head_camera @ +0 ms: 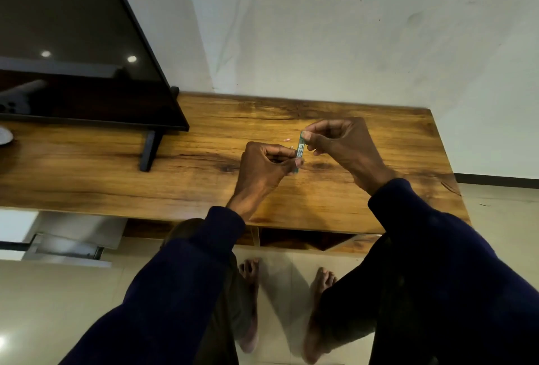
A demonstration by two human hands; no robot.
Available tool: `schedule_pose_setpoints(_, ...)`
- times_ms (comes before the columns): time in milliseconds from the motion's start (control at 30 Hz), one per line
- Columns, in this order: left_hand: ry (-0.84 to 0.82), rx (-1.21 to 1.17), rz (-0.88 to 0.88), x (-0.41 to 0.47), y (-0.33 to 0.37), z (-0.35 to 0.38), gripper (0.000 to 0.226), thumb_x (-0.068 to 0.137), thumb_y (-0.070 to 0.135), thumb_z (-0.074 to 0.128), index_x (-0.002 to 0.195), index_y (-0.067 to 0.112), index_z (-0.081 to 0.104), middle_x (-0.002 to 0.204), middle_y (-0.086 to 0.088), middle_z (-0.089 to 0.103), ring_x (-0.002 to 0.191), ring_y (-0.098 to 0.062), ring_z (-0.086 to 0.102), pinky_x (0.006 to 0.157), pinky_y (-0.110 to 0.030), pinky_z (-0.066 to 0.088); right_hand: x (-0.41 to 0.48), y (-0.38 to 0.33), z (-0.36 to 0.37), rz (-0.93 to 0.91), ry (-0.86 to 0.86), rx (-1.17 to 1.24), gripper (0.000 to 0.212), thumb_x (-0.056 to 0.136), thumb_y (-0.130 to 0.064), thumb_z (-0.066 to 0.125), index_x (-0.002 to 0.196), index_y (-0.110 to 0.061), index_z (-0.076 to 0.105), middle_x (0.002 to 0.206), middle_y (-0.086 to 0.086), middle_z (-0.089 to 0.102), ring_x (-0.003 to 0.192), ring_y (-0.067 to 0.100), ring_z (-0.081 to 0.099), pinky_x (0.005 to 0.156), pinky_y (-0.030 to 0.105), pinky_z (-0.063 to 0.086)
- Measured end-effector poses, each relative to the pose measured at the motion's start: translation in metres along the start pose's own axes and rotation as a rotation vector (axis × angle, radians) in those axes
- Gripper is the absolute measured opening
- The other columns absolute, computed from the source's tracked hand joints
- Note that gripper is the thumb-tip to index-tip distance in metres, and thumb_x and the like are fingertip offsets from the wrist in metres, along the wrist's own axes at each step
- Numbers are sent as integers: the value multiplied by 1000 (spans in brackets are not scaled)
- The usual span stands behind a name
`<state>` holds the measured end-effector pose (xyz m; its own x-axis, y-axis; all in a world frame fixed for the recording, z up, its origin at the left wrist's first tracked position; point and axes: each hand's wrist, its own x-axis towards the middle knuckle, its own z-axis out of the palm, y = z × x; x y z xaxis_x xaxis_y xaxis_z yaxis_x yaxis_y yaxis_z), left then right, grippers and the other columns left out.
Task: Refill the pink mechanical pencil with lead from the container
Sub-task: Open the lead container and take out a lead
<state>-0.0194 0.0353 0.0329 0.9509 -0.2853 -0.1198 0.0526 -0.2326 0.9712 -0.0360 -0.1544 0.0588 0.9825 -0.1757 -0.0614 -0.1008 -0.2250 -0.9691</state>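
Green lead container [299,151] — pinched at its top by right hand [338,143], at its bottom by left hand [264,163] fingers.

Slim green lead container [300,149], upright, above the wooden desk [379,137], small pink piece [286,140] beside
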Motion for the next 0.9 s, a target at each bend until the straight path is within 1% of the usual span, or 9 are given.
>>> schedule_pose_setpoints(133,-8,-15,11,0,5,-4,21,78,9,88,93,22,81,90,6,81,83,-6,79,74,-22,64,3,-9,1,-39,1,-89,19,87,-26,83,95,-9,81,81,4,81,70,14,75,64,25,61)
schedule_pose_setpoints(267,-14,-29,10,-1,7,-5,29,74,6,90,91,27,80,90,9,80,84,-3,78,75,-18,63,8,-11,-1,-51,9,-127,17,88,-23,83,92,-7,81,76,1,80,66,11,73,61,21,58)
schedule_pose_setpoints(333,-9,-27,11,-1,7,-4,30,74,5,90,93,26,80,89,9,80,83,-2,78,74,-17,62,10,-9,-1,-40,7,-141,17,88,-22,82,93,-5,81,78,5,79,67,12,73,63,24,59)
schedule_pose_setpoints(433,3,7,-9,2,1,-3,29,74,5,90,98,16,81,90,7,80,84,-5,79,74,-18,63,11,-8,1,-16,35,-131,11,90,-17,80,90,-6,80,78,7,78,64,11,70,63,25,58)
schedule_pose_setpoints(533,18,31,-67,-1,-8,-1,31,73,5,91,103,10,81,94,4,80,88,-4,77,80,-21,63,16,-10,-4,-20,103,-69,8,91,-17,79,86,-11,79,74,6,76,62,11,68,62,26,57)
schedule_pose_setpoints(600,41,9,-114,-2,-14,-2,32,73,4,91,103,8,81,97,2,81,95,-2,76,90,-26,64,19,-10,-8,-19,82,-72,8,90,-19,80,84,-14,79,72,4,76,62,12,68,62,25,59)
schedule_pose_setpoints(700,55,5,-131,-2,-18,-2,31,73,5,91,102,10,81,107,-6,82,113,-12,75,96,-34,63,19,-2,-6,18,41,-76,5,89,-13,81,85,-10,79,74,5,77,64,13,70,64,27,59)
schedule_pose_setpoints(800,61,9,-148,-2,-16,-1,32,74,6,91,103,11,81,103,-4,82,101,-12,78,91,-32,65,18,11,-6,57,41,-77,10,89,-10,80,90,-1,78,79,13,77,67,16,71,67,29,61)
schedule_pose_setpoints(900,44,7,-148,-2,-16,-2,33,75,5,90,106,10,80,98,0,81,95,-13,78,82,-24,65,17,25,-5,97,53,-133,14,89,-10,80,94,2,77,83,18,78,69,20,71,70,32,63)
